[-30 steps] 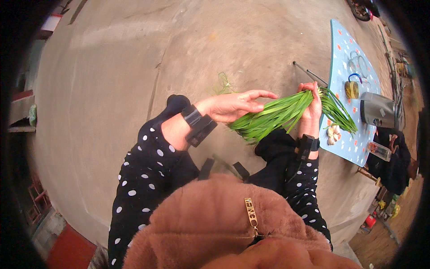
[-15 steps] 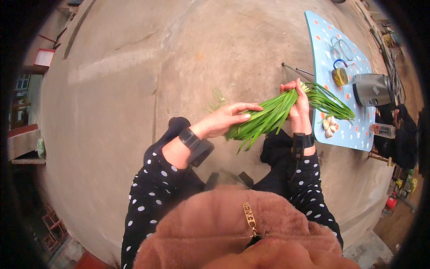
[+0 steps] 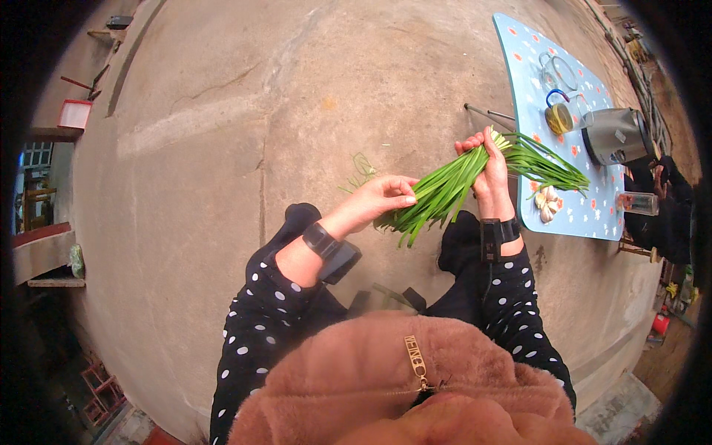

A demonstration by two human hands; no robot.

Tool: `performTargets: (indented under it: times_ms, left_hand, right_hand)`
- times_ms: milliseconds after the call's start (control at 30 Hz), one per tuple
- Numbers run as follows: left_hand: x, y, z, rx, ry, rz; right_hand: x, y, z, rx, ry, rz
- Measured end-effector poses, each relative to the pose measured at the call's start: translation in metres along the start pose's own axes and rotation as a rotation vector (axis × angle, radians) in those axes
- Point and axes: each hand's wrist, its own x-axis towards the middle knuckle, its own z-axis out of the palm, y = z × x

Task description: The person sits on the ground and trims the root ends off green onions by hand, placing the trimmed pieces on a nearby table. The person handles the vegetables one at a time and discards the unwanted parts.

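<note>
My right hand (image 3: 491, 169) is wrapped round a bunch of green garlic chives (image 3: 445, 191), near its pale stem ends. The long leaves hang down to the left, over the floor between my feet. At the leafy side, my left hand (image 3: 387, 197) pinches at the edge of the bunch with thumb and forefinger together. More chives (image 3: 550, 167) lie on the blue patterned table (image 3: 525, 96) just right of my right hand. Beside them sit several garlic bulbs (image 3: 546, 203). Both wrists wear black bands.
On the table stand a clear glass jug (image 3: 558, 73), a jar with a yellowish content (image 3: 558, 119), a grey metal container (image 3: 617, 136) and a small glass (image 3: 638, 203). A table leg (image 3: 489, 114) juts out left. Green scraps (image 3: 362, 169) lie on the concrete floor (image 3: 185, 222).
My left hand's fingers have drawn together from a looser spread into a pinch at the leaves. My right hand keeps its hold; the view has shifted slightly.
</note>
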Motion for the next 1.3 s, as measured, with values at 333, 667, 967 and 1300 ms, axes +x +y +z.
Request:
performTargets:
  times_ms: [333, 667, 967, 1300]
  left_hand:
    - [0.006, -0.009, -0.009, -0.206, 0.029, 0.050]
    - [0.008, -0.011, -0.020, -0.515, 0.137, 0.192]
    - [0.007, -0.012, -0.028, -0.153, 0.504, 0.210]
    - [0.005, -0.006, -0.018, 0.674, 0.522, 0.543]
  right_hand:
    - [-0.005, 0.003, 0.010, 0.046, 0.038, -0.031]
    - [0.002, 0.001, -0.002, 0.213, 0.049, -0.039]
    - [0.004, 0.000, -0.004, 0.274, 0.032, -0.020]
    - [0.003, 0.004, -0.002, 0.103, 0.029, -0.070]
